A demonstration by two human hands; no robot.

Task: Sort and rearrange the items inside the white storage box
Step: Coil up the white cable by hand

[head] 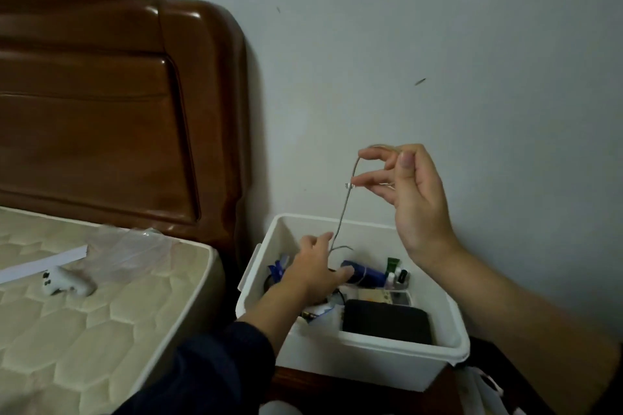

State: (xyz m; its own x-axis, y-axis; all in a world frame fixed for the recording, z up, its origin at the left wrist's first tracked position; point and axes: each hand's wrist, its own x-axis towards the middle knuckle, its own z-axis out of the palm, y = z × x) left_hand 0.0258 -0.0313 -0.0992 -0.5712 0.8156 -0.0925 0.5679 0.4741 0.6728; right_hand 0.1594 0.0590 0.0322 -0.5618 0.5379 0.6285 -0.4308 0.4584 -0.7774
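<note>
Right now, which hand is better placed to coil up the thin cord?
The right hand: it already pinches the thin cord high above the white storage box. The left hand is down among the items.

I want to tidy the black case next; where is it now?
In the head view, the black case lies flat inside the white box, at its front right corner, right of the left hand.

The storage box [357,355] sits right of the mattress [101,313], before the wall [438,44].
</note>
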